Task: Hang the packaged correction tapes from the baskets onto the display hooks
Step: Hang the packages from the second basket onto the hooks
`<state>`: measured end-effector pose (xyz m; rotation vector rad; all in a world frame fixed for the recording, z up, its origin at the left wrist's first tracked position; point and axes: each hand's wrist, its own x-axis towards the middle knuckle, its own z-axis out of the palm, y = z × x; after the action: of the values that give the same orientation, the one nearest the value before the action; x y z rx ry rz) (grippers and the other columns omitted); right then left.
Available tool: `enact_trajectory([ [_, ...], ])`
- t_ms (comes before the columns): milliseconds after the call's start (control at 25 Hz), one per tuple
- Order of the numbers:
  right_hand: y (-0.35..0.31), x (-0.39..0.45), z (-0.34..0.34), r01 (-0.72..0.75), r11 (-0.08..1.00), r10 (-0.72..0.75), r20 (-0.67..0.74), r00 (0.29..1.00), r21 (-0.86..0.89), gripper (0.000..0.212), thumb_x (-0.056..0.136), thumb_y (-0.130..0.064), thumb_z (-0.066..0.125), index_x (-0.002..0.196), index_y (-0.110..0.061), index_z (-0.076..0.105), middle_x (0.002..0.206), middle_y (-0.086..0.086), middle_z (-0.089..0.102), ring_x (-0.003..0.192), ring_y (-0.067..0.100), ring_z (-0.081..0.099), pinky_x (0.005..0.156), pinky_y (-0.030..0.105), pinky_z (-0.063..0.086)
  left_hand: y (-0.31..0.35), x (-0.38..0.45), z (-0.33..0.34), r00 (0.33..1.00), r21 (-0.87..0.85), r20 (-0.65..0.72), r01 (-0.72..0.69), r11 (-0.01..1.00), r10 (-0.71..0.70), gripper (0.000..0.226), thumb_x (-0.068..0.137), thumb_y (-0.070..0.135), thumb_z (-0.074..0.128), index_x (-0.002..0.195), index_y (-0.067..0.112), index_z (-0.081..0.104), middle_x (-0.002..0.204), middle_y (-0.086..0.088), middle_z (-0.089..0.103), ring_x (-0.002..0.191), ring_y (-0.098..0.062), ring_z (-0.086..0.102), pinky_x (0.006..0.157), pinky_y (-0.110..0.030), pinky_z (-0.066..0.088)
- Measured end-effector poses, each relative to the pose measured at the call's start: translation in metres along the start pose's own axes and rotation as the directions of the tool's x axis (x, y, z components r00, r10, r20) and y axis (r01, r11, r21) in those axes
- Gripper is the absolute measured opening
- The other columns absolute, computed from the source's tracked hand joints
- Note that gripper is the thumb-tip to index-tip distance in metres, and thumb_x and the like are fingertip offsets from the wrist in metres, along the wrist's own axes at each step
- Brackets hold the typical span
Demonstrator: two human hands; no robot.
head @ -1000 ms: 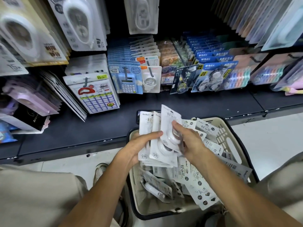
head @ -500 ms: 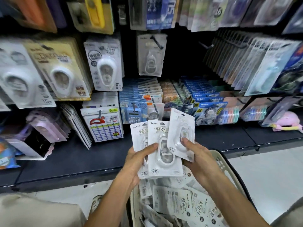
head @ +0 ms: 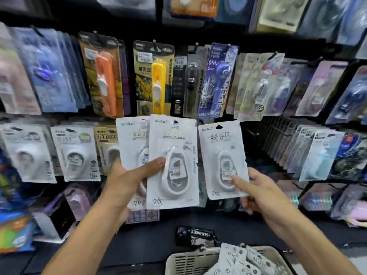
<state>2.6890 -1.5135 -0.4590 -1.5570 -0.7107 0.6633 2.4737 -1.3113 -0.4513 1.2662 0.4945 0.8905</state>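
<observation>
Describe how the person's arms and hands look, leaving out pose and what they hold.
Both forearms are bare as far as the picture shows: no sleeves, gloves, watch or bracelets. The left hand and right hand show no rings or markings, with short, unpainted nails where visible.

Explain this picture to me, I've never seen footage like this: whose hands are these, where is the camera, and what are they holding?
There is no machine here. A person wears one wide-angle camera on the head, looking forward and down, so both arms reach in from below.

The left hand grips a small fanned stack of white correction tape packs. The right hand pinches a single pack, held apart from the stack.

Behind them is a shop display wall with many packaged stationery items hanging in rows. To the right, a bare hook sticks out. At the bottom edge sits a basket holding more of the same packs.
</observation>
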Motion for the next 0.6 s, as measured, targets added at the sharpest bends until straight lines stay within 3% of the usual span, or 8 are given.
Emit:
enact_trajectory([
  [80,-0.002,0.018,0.010,-0.061,0.998,0.060,-0.048,0.997,-0.024,0.021,0.092,-0.038,0.071,0.101,-0.020,0.068,0.056,0.004,0.057,0.040,0.015,0.044,0.038,0.023,0.032,0.007,0.016,0.002,1.000,-0.026,0.019,-0.018,0.999,0.019,0.070,0.056,0.023,0.094,0.122,0.020,0.072,0.113,-0.004,0.079,0.103,-0.028,0.077,0.086,-0.055,0.061],
  [200,0.007,0.024,0.022,-0.058,0.998,0.053,-0.117,0.992,-0.036,0.015,0.094,-0.032,0.068,0.096,-0.017,0.068,0.053,0.000,0.058,0.038,0.017,0.043,0.039,0.024,0.029,0.007,0.031,0.011,0.998,-0.023,0.043,-0.044,0.999,0.045,0.071,0.058,0.012,0.094,0.125,0.016,0.069,0.113,-0.005,0.079,0.103,-0.028,0.076,0.078,-0.043,0.064],
  [400,0.025,0.017,0.031,0.025,0.999,-0.015,-0.206,0.978,0.044,0.013,0.092,-0.039,0.068,0.085,-0.029,0.072,0.051,-0.004,0.056,0.037,0.010,0.040,0.036,0.018,0.030,-0.009,0.042,0.014,0.998,-0.074,0.052,-0.023,0.997,0.027,0.062,0.067,0.020,0.086,0.128,0.017,0.069,0.121,-0.010,0.076,0.111,-0.033,0.073,0.099,-0.059,0.053],
  [480,0.028,0.018,0.034,0.024,0.988,0.016,-0.250,0.968,0.155,0.014,0.088,-0.040,0.070,0.085,-0.028,0.073,0.049,-0.004,0.052,0.037,0.009,0.038,0.034,0.019,0.029,-0.010,0.043,0.011,0.999,-0.061,0.043,-0.028,0.998,0.030,0.069,0.061,0.027,0.091,0.126,0.020,0.070,0.119,-0.008,0.077,0.109,-0.032,0.074,0.097,-0.061,0.054],
  [600,0.027,0.031,0.042,-0.021,0.984,0.065,-0.244,0.968,0.178,0.027,0.077,-0.052,0.075,0.091,-0.029,0.071,0.055,0.000,0.057,0.039,0.011,0.041,0.036,0.022,0.030,-0.012,0.041,0.008,1.000,-0.022,0.015,-0.015,1.000,0.016,0.068,0.052,0.037,0.093,0.117,0.025,0.074,0.113,-0.006,0.079,0.101,-0.031,0.077,0.089,-0.065,0.057],
])
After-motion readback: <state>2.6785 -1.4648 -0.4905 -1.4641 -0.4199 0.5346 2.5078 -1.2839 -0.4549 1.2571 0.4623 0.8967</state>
